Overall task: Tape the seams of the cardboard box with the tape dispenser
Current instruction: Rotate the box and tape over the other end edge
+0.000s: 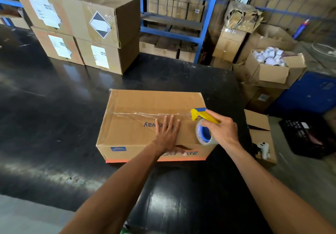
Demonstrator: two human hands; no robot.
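I see the cardboard box (154,124) lying on the black desk (54,124). My left hand (168,133) presses flat, fingers spread, on its top. My right hand (222,130) grips the yellow tape dispenser (203,124) at the taped seam's right end.

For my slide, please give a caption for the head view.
Left hand steadies cardboard box; right hand holds tape dispenser at seam's right end.

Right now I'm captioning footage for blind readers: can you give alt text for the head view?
A person's right hand holds a yellow tape dispenser at the right end of a cardboard box's clear-taped top seam, while the left hand presses flat on the lid. The box sits on a black table in a warehouse.
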